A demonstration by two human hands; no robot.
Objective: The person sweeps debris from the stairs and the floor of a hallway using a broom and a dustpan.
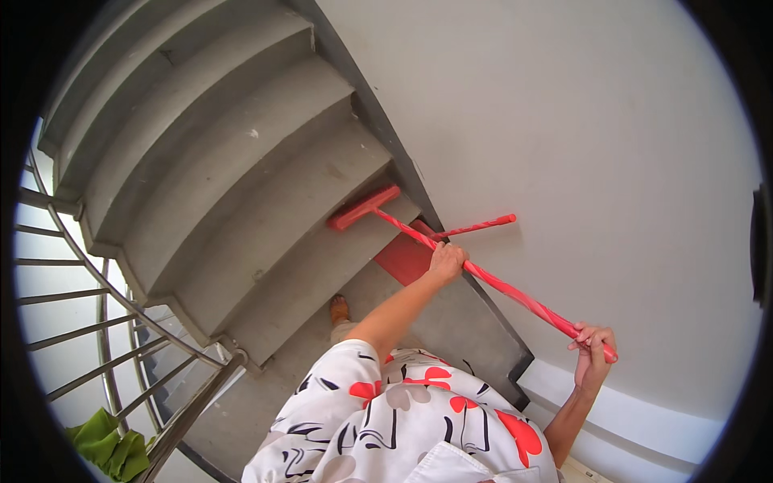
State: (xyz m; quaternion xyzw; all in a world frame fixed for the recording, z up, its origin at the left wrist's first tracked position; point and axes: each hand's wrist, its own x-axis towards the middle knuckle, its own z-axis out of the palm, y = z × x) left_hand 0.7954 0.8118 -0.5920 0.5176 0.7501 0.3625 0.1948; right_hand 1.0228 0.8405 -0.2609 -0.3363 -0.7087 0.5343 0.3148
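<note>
My left hand (448,263) is closed around the middle of a broom's red-and-white striped handle (519,296). The fingers of my right hand (595,347) wrap the handle close to its end, at the right by the wall. At the other end, the red broom head (365,208) rests on the lowest visible concrete step (329,256), against the riser behind it. A red dustpan (401,259) stands on the landing beside that step, next to the wall. Its striped handle (483,227) sticks out to the right, past the broom handle.
Concrete stairs (241,127) climb toward the upper left. A metal railing (139,311) lines their left side, with a green cloth (112,444) hanging on it. A pale wall (543,121) with a dark skirting (386,121) bounds the right. My foot (339,309) is on the landing (284,398).
</note>
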